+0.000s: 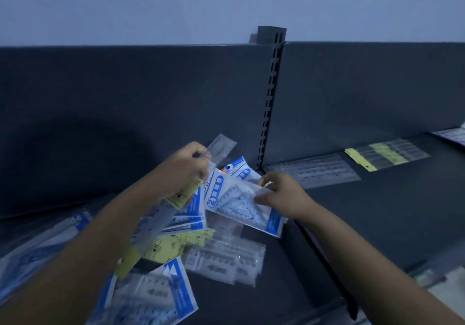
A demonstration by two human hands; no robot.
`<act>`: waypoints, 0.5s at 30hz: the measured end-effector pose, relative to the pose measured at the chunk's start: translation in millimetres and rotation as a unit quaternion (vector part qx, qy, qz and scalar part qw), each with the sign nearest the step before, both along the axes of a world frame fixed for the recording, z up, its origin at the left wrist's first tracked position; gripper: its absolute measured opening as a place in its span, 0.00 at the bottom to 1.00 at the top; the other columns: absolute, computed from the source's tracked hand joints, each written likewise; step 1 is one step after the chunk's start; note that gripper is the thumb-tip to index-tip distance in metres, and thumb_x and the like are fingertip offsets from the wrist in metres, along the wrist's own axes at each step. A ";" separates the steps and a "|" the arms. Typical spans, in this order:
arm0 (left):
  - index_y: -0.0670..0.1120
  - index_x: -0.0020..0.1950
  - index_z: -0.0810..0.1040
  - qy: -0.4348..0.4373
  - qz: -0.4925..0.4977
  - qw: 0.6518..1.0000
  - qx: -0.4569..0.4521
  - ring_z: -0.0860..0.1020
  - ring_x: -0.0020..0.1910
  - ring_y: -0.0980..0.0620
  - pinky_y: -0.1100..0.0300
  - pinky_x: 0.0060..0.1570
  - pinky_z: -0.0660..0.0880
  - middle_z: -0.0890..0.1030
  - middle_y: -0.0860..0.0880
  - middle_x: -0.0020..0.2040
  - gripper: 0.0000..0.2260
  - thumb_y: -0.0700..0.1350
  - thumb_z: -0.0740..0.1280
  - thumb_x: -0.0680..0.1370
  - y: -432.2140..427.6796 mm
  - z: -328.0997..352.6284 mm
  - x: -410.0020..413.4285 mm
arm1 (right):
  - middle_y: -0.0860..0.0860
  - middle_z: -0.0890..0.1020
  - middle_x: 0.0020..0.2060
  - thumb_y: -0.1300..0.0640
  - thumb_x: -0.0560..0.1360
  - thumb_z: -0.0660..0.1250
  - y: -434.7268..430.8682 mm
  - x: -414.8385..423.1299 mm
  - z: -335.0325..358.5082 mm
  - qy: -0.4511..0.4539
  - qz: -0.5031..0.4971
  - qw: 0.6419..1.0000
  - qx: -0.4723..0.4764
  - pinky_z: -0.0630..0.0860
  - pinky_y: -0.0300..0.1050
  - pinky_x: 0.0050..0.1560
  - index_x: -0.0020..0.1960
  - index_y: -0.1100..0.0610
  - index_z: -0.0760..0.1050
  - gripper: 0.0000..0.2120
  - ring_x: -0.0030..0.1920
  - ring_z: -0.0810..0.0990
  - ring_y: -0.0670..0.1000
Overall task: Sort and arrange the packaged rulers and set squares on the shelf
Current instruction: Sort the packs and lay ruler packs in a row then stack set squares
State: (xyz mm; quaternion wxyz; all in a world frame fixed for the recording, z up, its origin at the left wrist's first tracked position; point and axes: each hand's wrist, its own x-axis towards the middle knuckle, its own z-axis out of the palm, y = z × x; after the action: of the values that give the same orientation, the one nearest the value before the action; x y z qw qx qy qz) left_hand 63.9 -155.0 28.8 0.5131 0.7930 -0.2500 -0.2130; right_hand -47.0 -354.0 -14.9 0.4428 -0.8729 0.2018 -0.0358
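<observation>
While my left hand (185, 165) clamps ruler packs (153, 224) as one batch, my right hand (280, 195) pinches set-square pack (236, 199); blurry, probably splitting types.

The left hand (186, 165) and right hand (283, 197) are bare, and both forearms show uncovered to the frame's edge.

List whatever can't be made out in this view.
Head view:
- The pile of packs: partly hidden under the left forearm.
- How many ruler packs the left hand grips: fingers cover them.
- Fine print on the set square pack in the right hand: blurred.
- The packs at far right: cut by the frame edge.
</observation>
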 end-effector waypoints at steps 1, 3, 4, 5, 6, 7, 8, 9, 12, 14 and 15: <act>0.50 0.45 0.76 0.007 -0.018 1.000 0.013 0.73 0.29 0.49 0.60 0.29 0.71 0.77 0.50 0.32 0.14 0.44 0.65 0.60 -5.5 1.7 -2.1 | 0.51 0.80 0.43 0.63 0.71 0.69 -8.3 -8.1 4.9 0.013 0.001 1.000 0.019 0.74 0.41 0.40 0.47 0.54 0.74 0.08 0.41 0.79 0.49; 0.47 0.51 0.76 0.029 -0.065 0.997 0.012 0.76 0.36 0.47 0.59 0.33 0.73 0.81 0.47 0.38 0.18 0.42 0.66 0.61 -19.7 4.7 -8.4 | 0.55 0.83 0.47 0.64 0.72 0.66 -31.7 -27.8 15.1 0.045 0.007 0.998 0.035 0.78 0.49 0.49 0.52 0.58 0.77 0.09 0.48 0.82 0.55; 0.46 0.54 0.77 0.037 -0.087 0.995 0.011 0.78 0.38 0.47 0.59 0.35 0.74 0.83 0.47 0.41 0.19 0.42 0.68 0.63 -27.7 5.8 -12.4 | 0.58 0.84 0.48 0.65 0.72 0.65 -45.2 -39.2 19.7 0.059 0.013 0.997 0.047 0.78 0.53 0.52 0.52 0.60 0.78 0.09 0.49 0.83 0.58; 0.46 0.55 0.78 0.031 -0.107 0.994 0.017 0.80 0.40 0.48 0.58 0.39 0.74 0.84 0.48 0.43 0.18 0.43 0.71 0.66 -36.2 6.5 -16.8 | 0.60 0.84 0.47 0.66 0.72 0.65 -59.6 -50.8 23.8 0.069 0.019 0.995 0.064 0.78 0.55 0.52 0.51 0.62 0.79 0.09 0.49 0.83 0.60; 0.47 0.55 0.79 0.017 -0.122 0.992 0.023 0.81 0.41 0.51 0.58 0.43 0.74 0.85 0.49 0.45 0.15 0.43 0.73 0.68 -45.5 6.3 -21.7 | 0.61 0.84 0.46 0.67 0.72 0.65 -74.9 -62.0 26.7 0.074 0.025 0.993 0.084 0.79 0.55 0.51 0.51 0.63 0.79 0.09 0.48 0.83 0.61; 0.48 0.53 0.80 0.005 -0.129 0.991 0.027 0.81 0.41 0.52 0.58 0.45 0.74 0.85 0.48 0.45 0.11 0.43 0.74 0.71 -55.8 5.5 -27.2 | 0.62 0.84 0.46 0.67 0.72 0.65 -90.2 -72.6 27.8 0.079 0.029 0.991 0.100 0.79 0.54 0.48 0.50 0.63 0.80 0.09 0.45 0.84 0.60; 0.49 0.51 0.81 -0.006 -0.130 0.991 0.034 0.81 0.40 0.52 0.58 0.44 0.74 0.85 0.47 0.45 0.08 0.43 0.74 0.73 -67.1 4.7 -33.9 | 0.61 0.85 0.45 0.67 0.72 0.65 -105.1 -82.8 27.4 0.083 0.033 0.990 0.109 0.79 0.51 0.45 0.49 0.62 0.81 0.08 0.43 0.84 0.59; 0.49 0.49 0.82 -0.017 -0.127 0.991 0.046 0.81 0.39 0.53 0.60 0.42 0.74 0.85 0.47 0.44 0.06 0.45 0.73 0.74 -79.3 4.0 -41.5 | 0.61 0.85 0.44 0.67 0.72 0.65 -119.5 -92.8 25.4 0.088 0.038 0.989 0.114 0.78 0.47 0.42 0.47 0.61 0.81 0.07 0.42 0.83 0.57; 0.46 0.46 0.81 -0.047 -0.112 0.990 0.074 0.79 0.33 0.56 0.65 0.35 0.73 0.83 0.50 0.35 0.08 0.50 0.74 0.73 -120.8 -1.3 -67.8 | 0.61 0.85 0.44 0.66 0.73 0.66 -164.0 -120.1 13.4 0.088 0.045 0.988 0.121 0.79 0.48 0.43 0.47 0.61 0.80 0.06 0.44 0.84 0.58; 0.47 0.45 0.81 -0.076 -0.085 0.990 0.086 0.75 0.29 0.59 0.69 0.30 0.69 0.80 0.53 0.30 0.10 0.53 0.73 0.72 -154.1 -7.7 -88.9 | 0.60 0.85 0.46 0.64 0.73 0.67 -197.1 -138.2 4.5 0.074 0.052 0.987 0.131 0.77 0.54 0.52 0.49 0.62 0.79 0.06 0.48 0.83 0.60; 0.48 0.44 0.81 -0.086 -0.073 0.990 0.085 0.74 0.27 0.61 0.70 0.28 0.68 0.79 0.54 0.29 0.11 0.54 0.73 0.73 -171.5 -10.9 -98.9 | 0.59 0.85 0.46 0.62 0.74 0.68 -213.1 -146.4 1.8 0.069 0.056 0.986 0.138 0.77 0.54 0.53 0.50 0.62 0.79 0.06 0.47 0.83 0.59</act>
State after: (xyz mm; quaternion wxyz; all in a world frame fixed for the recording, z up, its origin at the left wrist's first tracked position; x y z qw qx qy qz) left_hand -35.0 -326.4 17.9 0.4035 0.8289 -0.3309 -0.2014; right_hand -193.4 -567.1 -13.1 0.5452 -0.8139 0.1853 0.0773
